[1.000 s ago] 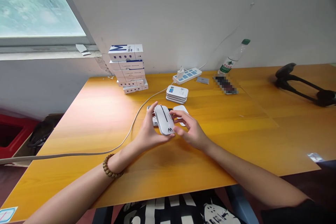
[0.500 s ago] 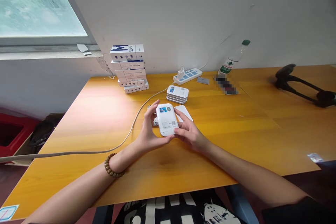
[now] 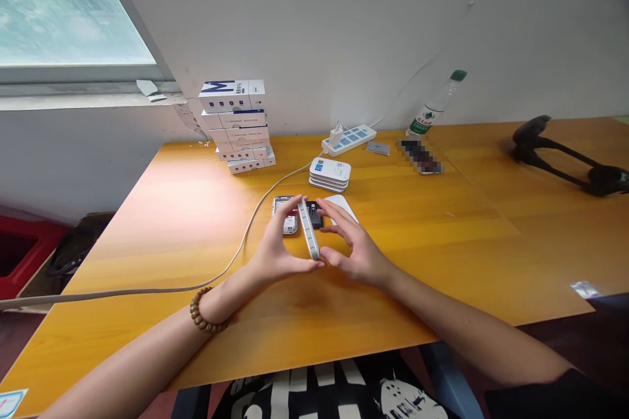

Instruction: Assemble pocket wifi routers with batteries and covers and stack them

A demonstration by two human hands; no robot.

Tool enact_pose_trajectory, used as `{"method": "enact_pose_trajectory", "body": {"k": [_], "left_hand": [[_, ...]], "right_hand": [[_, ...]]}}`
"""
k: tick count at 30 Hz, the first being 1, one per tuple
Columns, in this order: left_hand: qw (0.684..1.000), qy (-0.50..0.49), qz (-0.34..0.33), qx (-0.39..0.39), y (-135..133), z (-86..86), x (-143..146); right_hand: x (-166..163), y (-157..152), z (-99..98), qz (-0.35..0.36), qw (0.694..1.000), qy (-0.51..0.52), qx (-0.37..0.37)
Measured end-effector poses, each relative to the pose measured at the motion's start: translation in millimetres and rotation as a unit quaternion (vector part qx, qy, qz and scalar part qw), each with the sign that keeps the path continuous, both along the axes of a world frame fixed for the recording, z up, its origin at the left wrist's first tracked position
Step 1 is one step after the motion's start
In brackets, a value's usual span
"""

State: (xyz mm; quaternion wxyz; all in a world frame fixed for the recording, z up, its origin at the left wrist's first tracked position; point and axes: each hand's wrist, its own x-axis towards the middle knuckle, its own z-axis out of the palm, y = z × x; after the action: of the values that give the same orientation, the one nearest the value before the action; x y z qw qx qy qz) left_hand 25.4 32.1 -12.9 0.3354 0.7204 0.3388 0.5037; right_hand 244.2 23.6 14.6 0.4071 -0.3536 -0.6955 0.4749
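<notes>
Currently the left hand [image 3: 278, 249] grips a white device [image 3: 308, 230] by its 2 ends, edge-on above the table [image 3: 452, 242]; the right hand [image 3: 356, 249] curves just beside it, loosely spread, though whether it touches I cannot tell; beyond lie an uncovered casing [image 3: 291, 224], a black block [image 3: 315, 215] and a white panel [image 3: 344, 205]

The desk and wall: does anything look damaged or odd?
Yes: a chipped wall patch beside the window sill looks damaged, with white crumbs on the desk below and pale pieces on the sill. The box stack looks askew, its boxes not lined up.
</notes>
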Motion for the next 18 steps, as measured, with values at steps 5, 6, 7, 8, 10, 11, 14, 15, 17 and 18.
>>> {"method": "enact_pose_trajectory", "body": {"k": [5, 6, 7, 8, 10, 11, 14, 15, 17, 18], "left_hand": [[0.996, 0.072, 0.006, 0.050, -2.0, 2.8, -0.6], [0.995, 0.083, 0.012, 0.058, -2.4, 3.5, -0.4], [0.994, 0.093, 0.017, 0.063, -2.8, 4.3, -0.2], [0.992, 0.103, 0.020, 0.064, -3.2, 5.1, -0.1], [0.990, 0.118, 0.019, 0.069, -4.2, 6.8, 0.1], [0.990, 0.124, 0.016, 0.072, -4.6, 7.5, 0.1], [0.988, 0.133, 0.005, 0.080, -5.5, 8.5, 0.1], [0.988, 0.134, 0.003, 0.081, -5.5, 8.4, 0.0], [0.987, 0.138, 0.002, 0.081, -5.2, 7.4, -0.4], [0.986, 0.142, 0.002, 0.082, -4.9, 6.6, -0.6]], "right_hand": [[3.5, -1.1, 7.1, 0.082, 0.996, 0.025, -0.040], [3.0, -1.9, 7.7, 0.090, 0.994, 0.026, -0.050], [2.5, -2.9, 8.0, 0.094, 0.994, 0.027, -0.057], [1.9, -4.0, 8.0, 0.096, 0.993, 0.029, -0.062], [1.1, -6.2, 7.1, 0.096, 0.993, 0.033, -0.062], [0.9, -7.1, 6.3, 0.096, 0.993, 0.036, -0.060], [0.2, -8.4, 3.0, 0.095, 0.993, 0.042, -0.056], [-0.2, -8.5, 1.8, 0.094, 0.993, 0.044, -0.055], [-1.8, -8.8, -0.4, 0.092, 0.993, 0.049, -0.050], [-2.9, -9.3, -1.5, 0.090, 0.994, 0.051, -0.046]]}}
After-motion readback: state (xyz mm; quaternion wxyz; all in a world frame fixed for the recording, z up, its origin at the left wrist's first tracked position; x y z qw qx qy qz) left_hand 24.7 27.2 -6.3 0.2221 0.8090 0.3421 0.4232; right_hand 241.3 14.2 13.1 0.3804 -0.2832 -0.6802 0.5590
